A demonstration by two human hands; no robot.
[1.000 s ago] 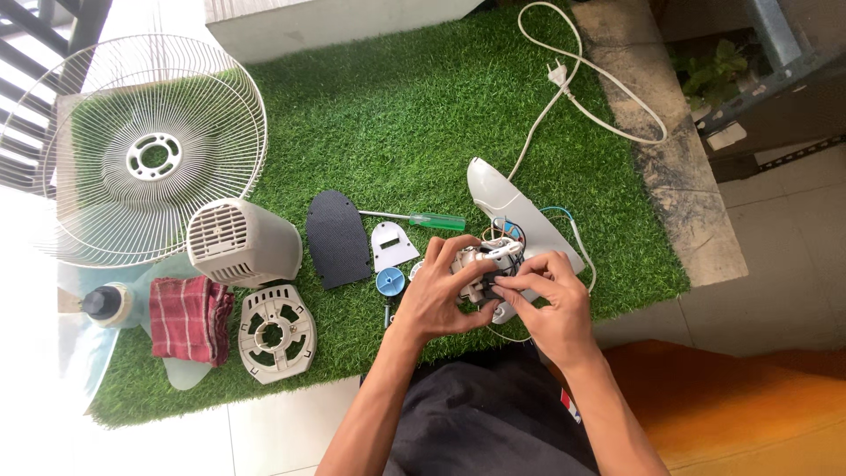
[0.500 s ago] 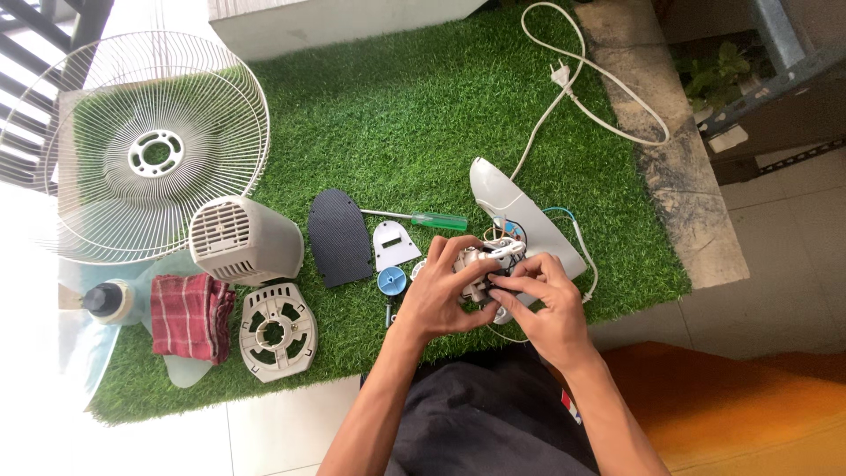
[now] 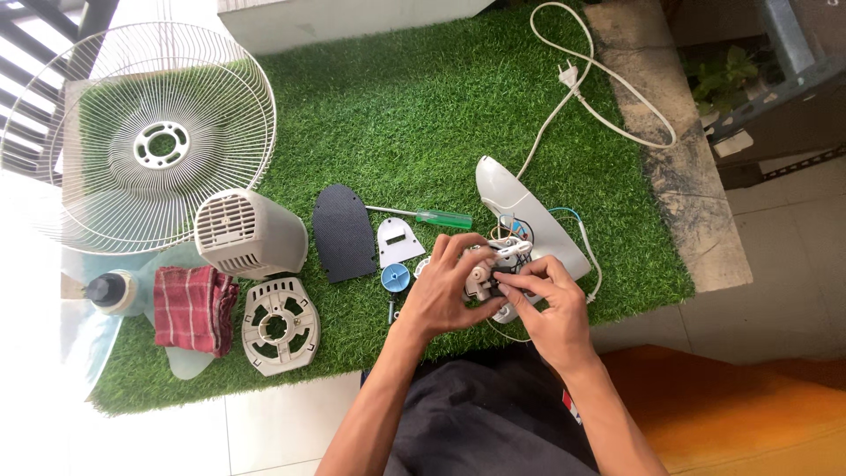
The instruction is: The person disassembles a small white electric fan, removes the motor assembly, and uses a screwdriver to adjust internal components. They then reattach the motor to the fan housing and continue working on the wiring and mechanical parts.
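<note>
Currently, in the head view, the fan lies largely disassembled on the green turf mat (image 3: 423, 97). Already removed and laid out: the wire guard (image 3: 141, 132), the motor cover (image 3: 247, 234), the round vented plate (image 3: 280, 324), the dark oval panel (image 3: 344, 231), a small white plate (image 3: 399, 240) and a blue knob (image 3: 396, 277). A green-handled screwdriver (image 3: 427, 218) lies just above these parts, apart from both hands. The white base shell (image 3: 520, 211) lies open, with the power cord (image 3: 599, 88) running away from it. The left hand (image 3: 441, 295) is closed around the small white switch block (image 3: 495, 264), gripping it from the left side. The right hand (image 3: 551, 304) pinches the same block from the right with curled fingertips. The block sits just in front of the base shell, with thin wires leading back into it. Judged from this layout, strip-down is mostly complete; work on the switch block remains. A red checked cloth (image 3: 189, 308) lies near the left edge.
</note>
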